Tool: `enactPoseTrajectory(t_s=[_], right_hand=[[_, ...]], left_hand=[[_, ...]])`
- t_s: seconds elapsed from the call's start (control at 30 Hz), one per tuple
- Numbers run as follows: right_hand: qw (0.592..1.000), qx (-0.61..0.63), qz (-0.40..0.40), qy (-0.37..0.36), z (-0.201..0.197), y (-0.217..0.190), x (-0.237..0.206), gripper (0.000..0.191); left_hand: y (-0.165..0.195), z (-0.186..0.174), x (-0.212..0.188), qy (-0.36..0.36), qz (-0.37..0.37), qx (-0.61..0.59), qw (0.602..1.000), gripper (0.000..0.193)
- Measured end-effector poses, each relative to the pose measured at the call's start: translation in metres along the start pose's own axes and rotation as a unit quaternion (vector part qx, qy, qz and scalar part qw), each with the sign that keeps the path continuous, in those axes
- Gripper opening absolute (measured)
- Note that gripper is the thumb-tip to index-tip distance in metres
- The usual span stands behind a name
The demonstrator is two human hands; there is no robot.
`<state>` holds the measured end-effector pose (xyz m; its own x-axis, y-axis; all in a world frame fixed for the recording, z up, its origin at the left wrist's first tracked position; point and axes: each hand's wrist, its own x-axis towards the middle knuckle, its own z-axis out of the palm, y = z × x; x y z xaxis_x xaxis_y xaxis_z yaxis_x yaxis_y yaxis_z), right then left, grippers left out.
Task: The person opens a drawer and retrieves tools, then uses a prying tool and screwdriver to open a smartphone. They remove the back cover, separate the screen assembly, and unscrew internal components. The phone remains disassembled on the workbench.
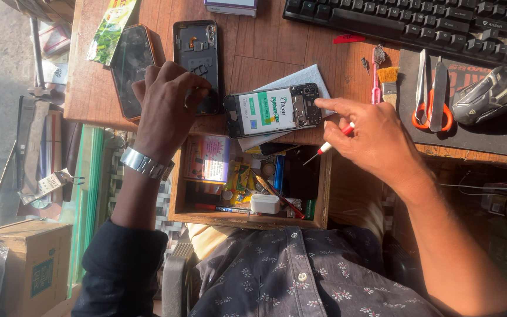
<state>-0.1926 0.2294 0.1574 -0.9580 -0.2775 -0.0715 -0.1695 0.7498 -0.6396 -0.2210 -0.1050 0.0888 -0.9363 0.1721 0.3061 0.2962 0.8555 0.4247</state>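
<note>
- opened phone [274,110] lies back-off on the desk [253,53] edge, battery showing, on a pale cloth [306,77]; long axis runs left-right across the view, circuit end toward the right hand.
- right hand [377,141]: just right of the phone, forefinger stretched to touch its right end; the other fingers curl round a small screwdriver [330,145] with a red-and-white handle, tip pointing down-left below the phone.
- left hand [168,105]: just left of the phone, curled closed, resting on a black back cover [198,58] (whether it grips anything i cannot tell). metal watch on the wrist.
- right hand is the nearer one, in contact.
- left of the cover: a dark screen panel [129,67].
- below the phone: open drawer [247,218] crowded with small items.
- right of the phone: brush [388,79], scissors [432,94], keyboard [418,20] above. strong sunlight, hard shadows.
</note>
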Motion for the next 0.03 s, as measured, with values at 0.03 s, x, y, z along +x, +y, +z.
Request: enactPoseTrajectory(t_s=[0.03], right_hand=[[1.000,0.019,-0.012,0.011,-0.0007,0.0041,-0.0005,0.042]], left_hand=[[0.0012,0.0020,-0.0012,0.005,0.005,0.005,1.000,0.006]])
